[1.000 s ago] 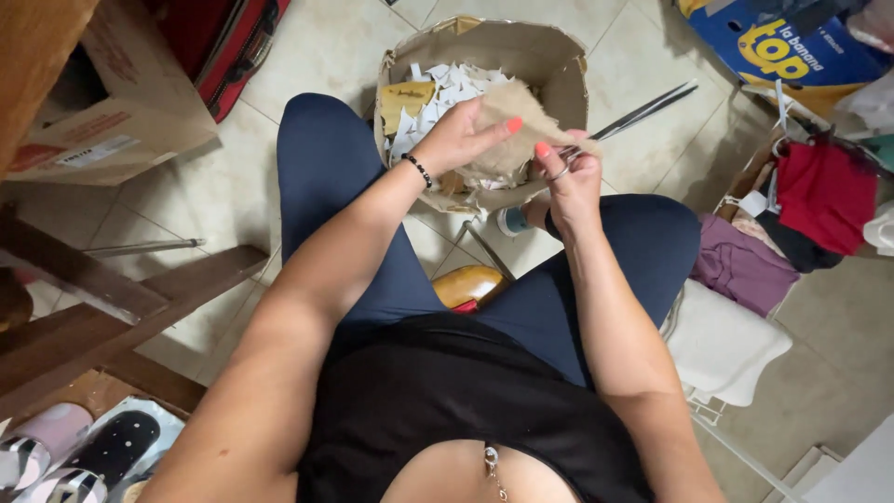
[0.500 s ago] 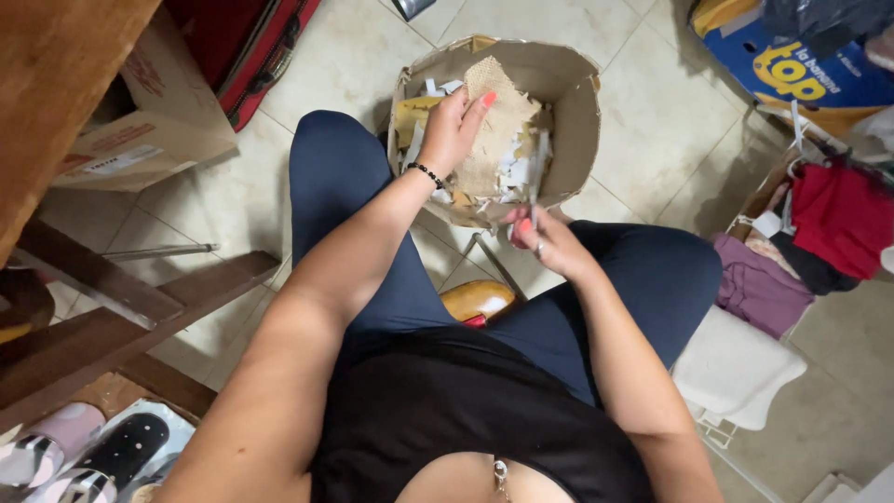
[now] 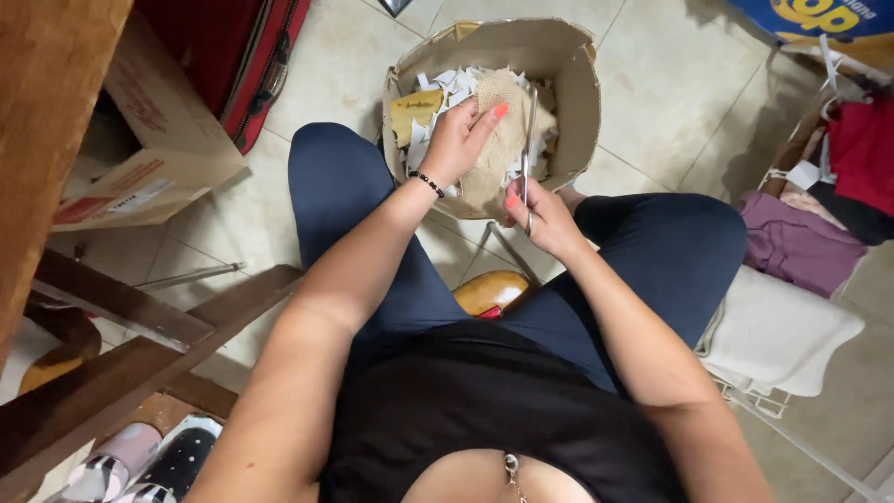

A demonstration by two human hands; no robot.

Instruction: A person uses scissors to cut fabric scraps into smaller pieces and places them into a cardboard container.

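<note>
My left hand (image 3: 458, 142) grips a piece of tan woven fabric (image 3: 498, 140) and holds it over a round cardboard bin (image 3: 582, 112) on the floor. My right hand (image 3: 542, 214) holds a pair of silver scissors (image 3: 528, 149), blades pointing away from me along the right edge of the fabric. The bin holds several white paper scraps (image 3: 447, 82) and a yellow piece (image 3: 414, 110). I am seated, with my knees on either side of the bin.
A cardboard box (image 3: 149, 140) and a red suitcase (image 3: 247, 56) stand at the left. Wooden furniture legs (image 3: 140, 345) cross the lower left, shoes beside them. Folded clothes (image 3: 801, 247) and a white cloth (image 3: 782, 331) lie at the right. A yellow object (image 3: 489, 291) lies between my legs.
The scissors have swung from pointing right to pointing straight away along the fabric. Both hands have drawn closer together over the bin, and the fabric now hangs lower into it.
</note>
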